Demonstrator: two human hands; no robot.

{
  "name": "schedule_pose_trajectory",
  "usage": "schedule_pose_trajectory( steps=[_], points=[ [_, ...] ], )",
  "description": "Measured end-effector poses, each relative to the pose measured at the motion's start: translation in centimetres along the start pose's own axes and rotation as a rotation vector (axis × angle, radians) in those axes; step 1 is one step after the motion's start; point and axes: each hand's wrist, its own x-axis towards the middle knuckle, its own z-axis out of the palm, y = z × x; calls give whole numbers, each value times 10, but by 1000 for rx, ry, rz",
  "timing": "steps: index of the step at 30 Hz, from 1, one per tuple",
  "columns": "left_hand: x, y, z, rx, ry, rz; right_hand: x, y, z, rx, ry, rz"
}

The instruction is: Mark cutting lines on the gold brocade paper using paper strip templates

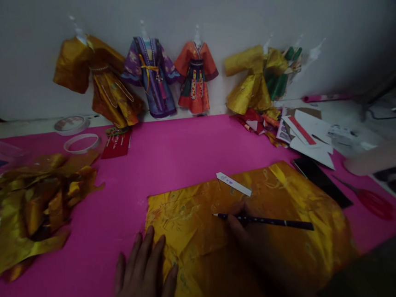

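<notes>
No legible text anywhere. Faint marks on the white paper strip (234,183) just beyond the pencil (263,220) in the right hand (258,245), too small to read. Pale lines on the red card (116,145), well off to the far left, blurred. Print on the paper scraps (307,134) far right likewise unreadable.

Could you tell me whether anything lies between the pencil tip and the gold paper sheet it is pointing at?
Nothing visible does. The right hand holds the pencil with its tip on the gold paper sheet; the small white strip lies apart, further back.
</notes>
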Motion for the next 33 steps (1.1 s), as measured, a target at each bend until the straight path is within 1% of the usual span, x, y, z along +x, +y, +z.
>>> schedule_pose_trajectory(
  steps=[5,10,16,20,26,30,33],
  points=[
    [0,0,-1,-1,-11,11,2,9,-2,-53,-32,-40],
    [2,2,-4,-5,-13,-3,4,12,-4,-31,-76,-71],
    [3,1,-6,-8,-13,13,5,10,-5,-94,-57,-85],
    [1,2,-3,-15,-16,-10,3,8,-4,-104,-61,-81],
    [0,2,-2,-27,-20,-32,0,2,1,-55,-34,-13],
    [1,2,-4,-17,-12,-14,0,0,2,-79,-2,-28],
    [1,2,-4,-12,-14,-12,0,2,2,-82,-20,-24]
  ],
)
